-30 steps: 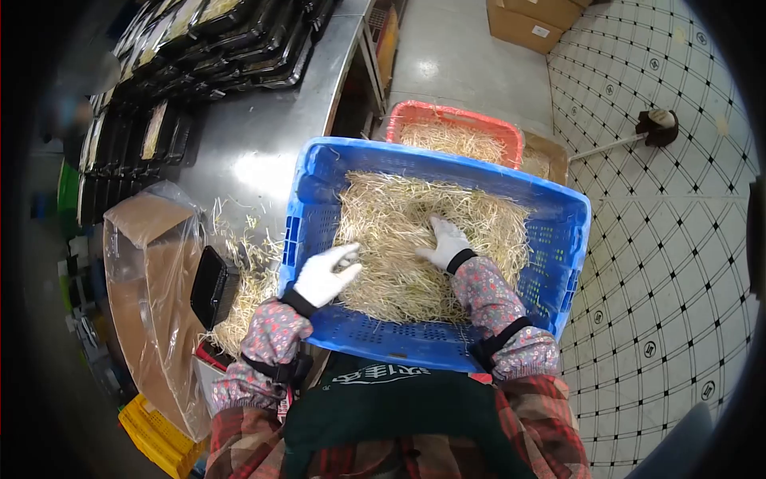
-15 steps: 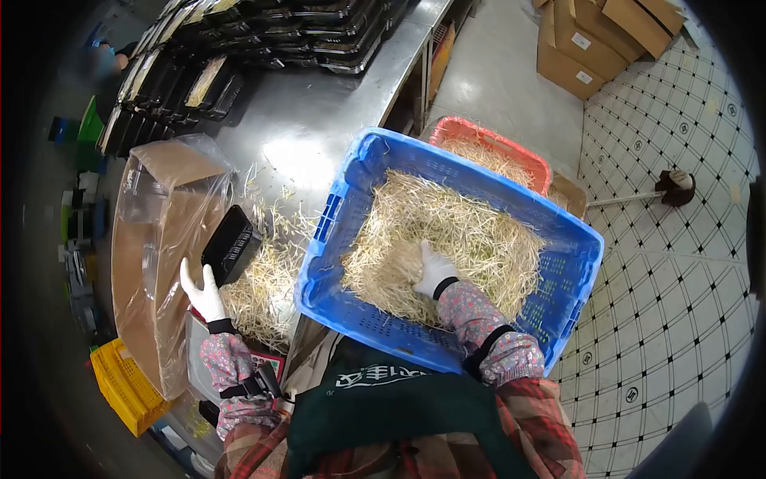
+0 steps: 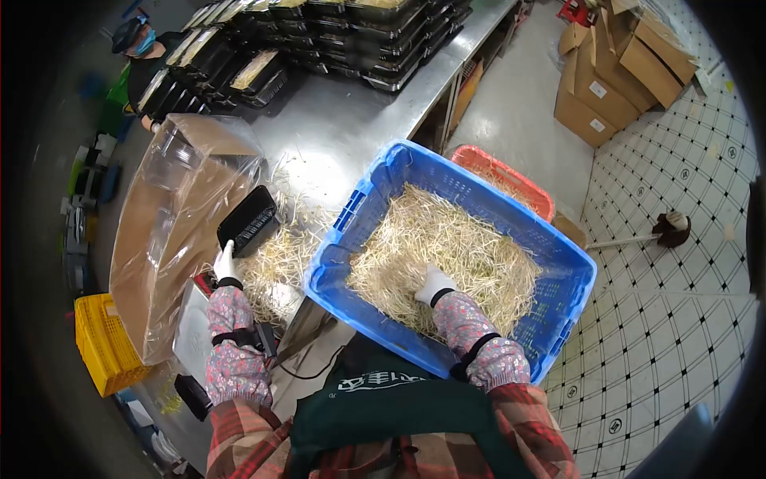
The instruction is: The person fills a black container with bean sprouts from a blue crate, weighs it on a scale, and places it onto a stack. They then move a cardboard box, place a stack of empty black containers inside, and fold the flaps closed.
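Observation:
My left hand [image 3: 226, 262], in a white glove, is closed on the near edge of a black plastic tray [image 3: 250, 222], which sits tilted above loose sprouts on the metal table. My right hand [image 3: 435, 285], also gloved, is down in a heap of bean sprouts [image 3: 447, 239] inside a blue crate [image 3: 467, 180]. Its fingers curl round a clump of sprouts, and their tips are partly hidden. More bean sprouts [image 3: 275, 275] lie in a pile beside the crate, just right of my left hand.
Filled black trays [image 3: 351, 32] stand stacked at the back of the metal table [image 3: 319, 112]. A plastic-lined carton [image 3: 171, 215] is at left, with a yellow crate [image 3: 108, 343] below it. A red basket [image 3: 511, 188] sits behind the blue crate. Cardboard boxes [image 3: 614, 88] stand on the floor; a person [image 3: 144, 48] is at far left.
My left hand, open beside the black tray before, has closed on its near edge. My right hand stays in the sprouts, its thumb drawn in. The view has shifted, showing a person at upper left.

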Demonstrator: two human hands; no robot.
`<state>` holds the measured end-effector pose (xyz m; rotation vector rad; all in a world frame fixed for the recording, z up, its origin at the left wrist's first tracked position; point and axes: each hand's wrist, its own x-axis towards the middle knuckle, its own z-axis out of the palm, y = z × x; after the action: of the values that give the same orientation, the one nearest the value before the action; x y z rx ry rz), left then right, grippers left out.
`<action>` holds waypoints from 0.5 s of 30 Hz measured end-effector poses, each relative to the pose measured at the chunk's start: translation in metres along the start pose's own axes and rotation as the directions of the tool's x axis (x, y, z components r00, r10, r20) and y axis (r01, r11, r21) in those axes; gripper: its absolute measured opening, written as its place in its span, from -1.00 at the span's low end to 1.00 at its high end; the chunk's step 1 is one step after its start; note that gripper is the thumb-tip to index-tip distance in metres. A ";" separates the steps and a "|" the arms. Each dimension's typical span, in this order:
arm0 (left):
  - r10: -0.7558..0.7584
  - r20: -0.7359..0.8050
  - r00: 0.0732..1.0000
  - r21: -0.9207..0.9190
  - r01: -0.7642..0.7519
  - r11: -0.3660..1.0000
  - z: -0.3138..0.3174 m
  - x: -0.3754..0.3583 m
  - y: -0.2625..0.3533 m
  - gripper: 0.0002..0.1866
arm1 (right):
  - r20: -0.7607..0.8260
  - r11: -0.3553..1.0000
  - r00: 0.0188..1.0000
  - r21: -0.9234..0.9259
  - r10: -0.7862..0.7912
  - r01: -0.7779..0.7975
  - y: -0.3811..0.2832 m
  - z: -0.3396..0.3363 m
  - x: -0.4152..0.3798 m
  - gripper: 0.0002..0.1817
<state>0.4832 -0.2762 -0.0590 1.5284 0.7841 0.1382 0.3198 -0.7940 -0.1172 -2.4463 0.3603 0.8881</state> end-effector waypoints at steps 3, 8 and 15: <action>0.016 -0.206 0.979 0.008 -0.015 1.000 -0.005 0.027 -0.031 -0.71 | -0.007 0.998 1.000 0.064 0.011 -0.010 -0.010 -0.030 -0.025 -0.07; -0.009 -0.282 0.959 -0.387 -0.105 0.916 0.030 -0.052 0.021 -0.77 | -0.166 0.901 0.961 0.343 -0.221 0.266 0.025 -0.028 -0.026 0.04; 0.505 -0.247 0.827 -0.139 -0.546 0.826 0.059 -0.125 0.077 -0.68 | -0.223 0.980 0.968 -0.184 -0.113 0.072 -0.021 -0.090 -0.050 0.10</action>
<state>0.4499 -0.3865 0.0490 1.5133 0.4593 0.7781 0.3378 -0.8219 -0.0170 -2.7147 0.2559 0.6169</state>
